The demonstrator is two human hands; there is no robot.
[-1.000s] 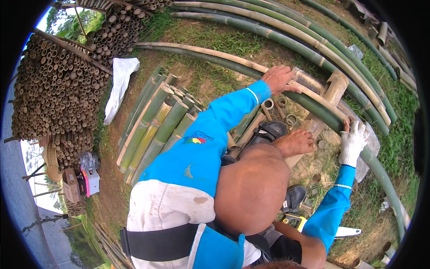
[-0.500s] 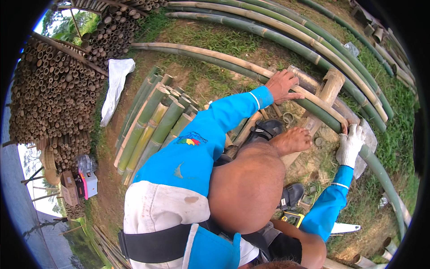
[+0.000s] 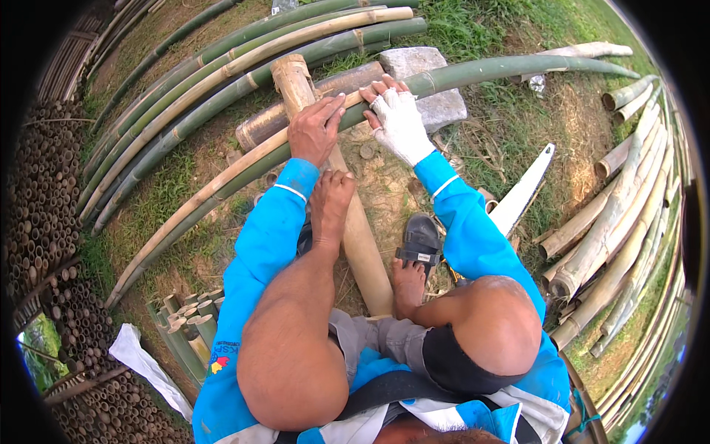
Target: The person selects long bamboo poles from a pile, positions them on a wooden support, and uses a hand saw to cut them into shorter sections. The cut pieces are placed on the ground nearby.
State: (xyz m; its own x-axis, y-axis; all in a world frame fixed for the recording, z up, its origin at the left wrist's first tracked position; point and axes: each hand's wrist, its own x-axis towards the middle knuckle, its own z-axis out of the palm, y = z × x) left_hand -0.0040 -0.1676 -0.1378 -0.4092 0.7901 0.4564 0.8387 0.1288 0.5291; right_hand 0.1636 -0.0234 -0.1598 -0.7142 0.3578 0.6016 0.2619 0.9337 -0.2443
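Note:
A long green bamboo pole lies across in front of me, with a pale, shaved-looking strip along its upper side left of my glove. My bare left hand is closed over the pole beside a bamboo crosspiece. To the right of it, my right hand, in a white glove with uncovered fingertips, grips the same pole. Beneath the pole, a thick bamboo support slopes toward my lap, my bare left foot against it. A grey stone block lies under the pole by the glove.
More long poles lie beyond, at the upper left. A saw's white blade rests right of my sandal. Bamboo lengths lie on the right; short cut pieces and a white sack are at lower left.
The view has swung to the right. My left hand has shifted right along the pole to the crosspiece, and my two hands are now closer together.

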